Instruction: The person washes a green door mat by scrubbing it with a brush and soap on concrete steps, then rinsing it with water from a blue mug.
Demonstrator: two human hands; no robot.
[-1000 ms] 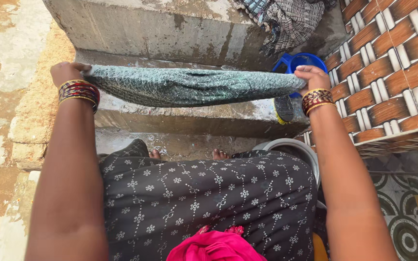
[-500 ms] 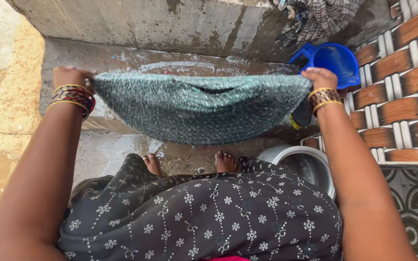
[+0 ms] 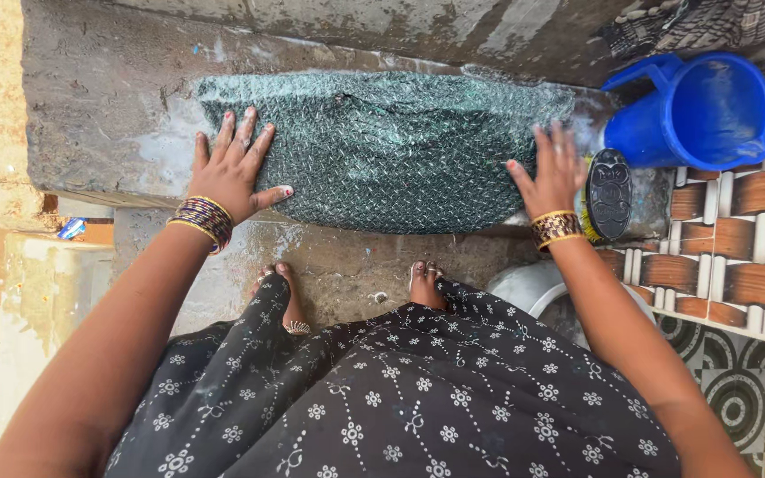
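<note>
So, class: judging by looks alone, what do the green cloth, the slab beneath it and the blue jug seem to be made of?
Green cloth: apparently woven or knitted textile, wet; criss-cross texture, glistening specks.
Slab: likely concrete or stone; grey, rough, pitted, damp.
Blue jug: probably plastic; smooth, uniformly coloured, moulded handle.

Cloth [image 3: 391, 146] on stone step [image 3: 99, 115], brush [image 3: 610, 193] right of it, mug [image 3: 697, 111] behind brush.

Wet stone step with wash things around it

A blue jug [image 3: 699, 111] lies on its side at the right, a black brush [image 3: 610, 195] just beside it. A metal basin [image 3: 549, 296] sits below by the bare feet [image 3: 424, 283]. Patterned cloth [image 3: 701, 22] is heaped beyond the jug.
</note>
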